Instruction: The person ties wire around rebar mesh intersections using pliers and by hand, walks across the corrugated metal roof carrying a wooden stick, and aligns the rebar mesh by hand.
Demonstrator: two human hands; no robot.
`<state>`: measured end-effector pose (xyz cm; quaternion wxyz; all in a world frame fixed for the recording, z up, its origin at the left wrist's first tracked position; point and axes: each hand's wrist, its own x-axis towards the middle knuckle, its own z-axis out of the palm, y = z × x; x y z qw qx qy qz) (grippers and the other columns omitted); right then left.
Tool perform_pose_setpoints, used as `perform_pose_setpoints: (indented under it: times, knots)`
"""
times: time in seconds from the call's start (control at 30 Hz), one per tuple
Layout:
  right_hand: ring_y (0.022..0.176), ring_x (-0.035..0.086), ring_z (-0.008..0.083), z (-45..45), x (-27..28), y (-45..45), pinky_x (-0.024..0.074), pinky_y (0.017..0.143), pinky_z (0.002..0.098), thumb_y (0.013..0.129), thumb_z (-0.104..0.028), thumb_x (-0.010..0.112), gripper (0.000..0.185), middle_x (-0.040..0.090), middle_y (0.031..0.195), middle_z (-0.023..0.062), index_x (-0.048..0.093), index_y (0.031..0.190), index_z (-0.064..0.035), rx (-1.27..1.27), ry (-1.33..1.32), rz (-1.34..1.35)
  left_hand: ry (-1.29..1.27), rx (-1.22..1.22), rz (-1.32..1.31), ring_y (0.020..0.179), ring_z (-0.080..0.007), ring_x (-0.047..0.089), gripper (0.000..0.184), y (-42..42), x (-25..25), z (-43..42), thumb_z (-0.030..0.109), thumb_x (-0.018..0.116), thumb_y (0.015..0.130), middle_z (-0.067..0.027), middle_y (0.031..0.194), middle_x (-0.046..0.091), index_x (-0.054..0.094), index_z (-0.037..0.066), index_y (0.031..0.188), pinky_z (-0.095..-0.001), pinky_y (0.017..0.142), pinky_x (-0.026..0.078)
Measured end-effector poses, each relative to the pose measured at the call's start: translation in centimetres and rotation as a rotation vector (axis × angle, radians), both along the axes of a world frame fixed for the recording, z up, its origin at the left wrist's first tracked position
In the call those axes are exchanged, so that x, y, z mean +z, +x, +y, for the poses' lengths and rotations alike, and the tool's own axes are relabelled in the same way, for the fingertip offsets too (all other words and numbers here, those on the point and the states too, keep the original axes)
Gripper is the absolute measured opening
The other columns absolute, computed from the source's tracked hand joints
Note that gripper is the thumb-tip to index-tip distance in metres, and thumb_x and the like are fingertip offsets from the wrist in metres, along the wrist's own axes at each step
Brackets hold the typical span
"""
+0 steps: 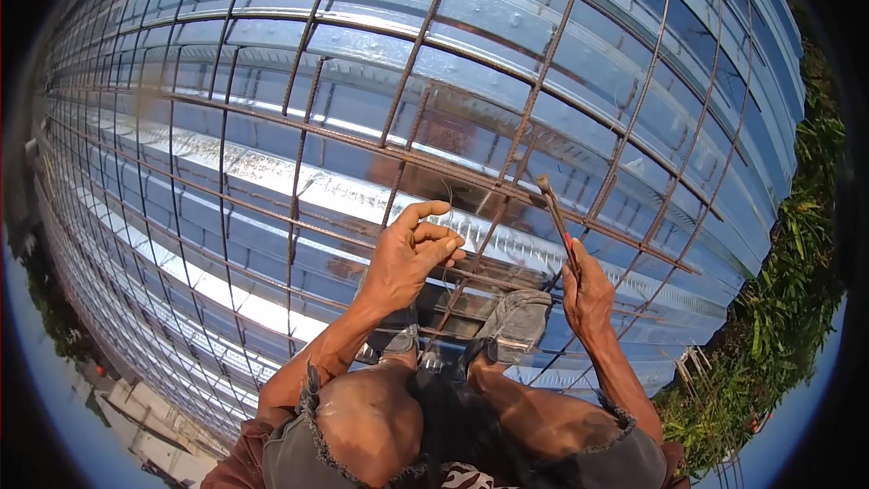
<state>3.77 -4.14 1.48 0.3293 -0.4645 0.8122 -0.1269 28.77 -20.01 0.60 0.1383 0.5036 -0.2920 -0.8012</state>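
My left hand [407, 258] is closed, thumb and forefinger pinched on a thin piece of tie wire [450, 192] that curves up above the fingers. Just beyond it run rusty rebars [425, 161], crossing one another in a grid. To the right, my right hand [590, 290] is wrapped round the handles of a pair of pincers [553, 206] with a bit of red on the grip. Their rusty head points up and away, over the lengthwise bars. Part of the handles is hidden by my fingers.
Shiny corrugated metal decking [348, 195] lies under the rebar grid. My shoes [516, 321] rest on it between the bars, below my bent knees. Green plants [787, 308] grow past the deck's right edge; pale concrete structures [149, 417] stand at lower left.
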Motion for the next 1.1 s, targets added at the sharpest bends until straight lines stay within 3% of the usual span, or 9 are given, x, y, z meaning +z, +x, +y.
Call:
perform_pose_setpoints:
  times: [0.17,0.27,0.37,0.47,0.73,0.8,1.0,1.07,1.1]
  knots:
    - [0.075,0.063,0.0303,-3.7,3.0,0.0,0.0501,0.067,0.0368,0.086,-0.017,0.067,0.042,0.063,0.087,0.0169,0.057,0.121,0.0027,0.309,-0.25,0.404,0.114,0.058,0.007,0.093,-0.0221,0.067,0.035,-1.0,0.2,-0.8,0.008,0.058,0.094,-0.0176,0.102,0.066,0.049,-0.003,0.126,-0.0308,0.08,0.057]
    - [0.08,0.064,0.0265,-6.5,5.0,2.5,0.051,0.072,0.0364,0.089,-0.025,0.066,0.042,0.063,0.089,0.0152,0.058,0.119,0.0037,0.294,-0.368,0.212,0.047,0.089,0.061,0.097,-0.0234,0.067,0.031,-2.4,0.7,-0.5,0.01,0.056,0.095,-0.0179,0.103,0.066,0.05,-0.003,0.124,-0.0322,0.083,0.057]
    - [0.074,0.063,0.0159,-7.5,4.8,5.8,0.0536,0.069,0.0291,0.092,-0.026,0.065,0.039,0.064,0.084,0.0102,0.058,0.114,0.0054,-0.425,0.269,-0.985,0.03,0.159,0.193,0.1,-0.0247,0.066,0.029,-4.0,0.4,0.7,0.014,0.055,0.097,-0.0167,0.104,0.065,0.049,0.0,0.121,-0.0343,0.087,0.055]
    - [0.069,0.062,0.014,-7.4,3.9,6.3,0.052,0.064,0.0245,0.093,-0.023,0.063,0.033,0.063,0.081,0.009,0.059,0.107,0.0054,-0.514,0.286,-1.183,0.014,0.187,0.24,0.099,-0.0258,0.066,0.029,-4.3,0.0,1.3,0.014,0.054,0.097,-0.0156,0.103,0.065,0.047,0.001,0.122,-0.0355,0.087,0.055]
    - [0.067,0.062,0.0271,-9.2,2.0,4.7,0.047,0.061,0.0366,0.084,-0.003,0.061,0.01,0.061,0.073,0.0145,0.062,0.092,0.0021,0.163,-0.137,-0.401,0.229,0.286,0.153,0.089,-0.0222,0.068,0.025,-1.4,0.6,-0.3,0.019,0.058,0.095,-0.0183,0.104,0.064,0.054,0.001,0.113,-0.0319,0.073,0.058]
    - [0.068,0.061,0.0332,-10.5,1.9,4.1,0.047,0.061,0.0384,0.08,0.0,0.063,0.011,0.061,0.076,0.0154,0.063,0.091,0.0002,0.195,-0.218,-0.364,0.096,-0.608,-0.178,0.08,-0.0177,0.067,0.026,0.5,2.5,-2.8,0.025,0.063,0.093,-0.0184,0.105,0.064,0.061,0.002,0.104,-0.0302,0.064,0.055]
    - [0.069,0.06,0.0351,-14.6,4.0,5.8,0.0467,0.06,0.0423,0.077,0.002,0.064,0.016,0.055,0.078,0.0133,0.062,0.091,-0.0039,0.557,-0.137,-0.34,-1.606,-0.497,-0.363,0.07,-0.0259,0.066,0.032,2.2,5.0,-6.0,0.02,0.072,0.079,-0.0053,0.087,0.067,0.065,0.008,0.108,-0.0338,0.058,0.052]
    - [0.071,0.06,0.0359,-16.1,3.6,6.2,0.047,0.06,0.0425,0.076,0.003,0.065,0.019,0.055,0.08,0.0137,0.061,0.093,-0.0041,0.592,-0.153,-0.362,-1.077,-0.853,-0.297,0.074,-0.0276,0.067,0.029,4.0,3.4,-5.7,0.016,0.07,0.082,-0.0093,0.09,0.067,0.065,0.007,0.109,-0.0342,0.062,0.053]
    - [0.07,0.059,0.0347,-16.9,3.5,6.3,0.0463,0.06,0.0419,0.078,0.002,0.065,0.018,0.055,0.079,0.0141,0.061,0.095,-0.003,0.653,-0.154,-0.371,-1.035,-0.651,-0.188,0.073,-0.0294,0.066,0.025,4.3,2.8,-5.8,0.012,0.067,0.084,-0.0121,0.089,0.067,0.066,0.005,0.107,-0.0352,0.062,0.052]
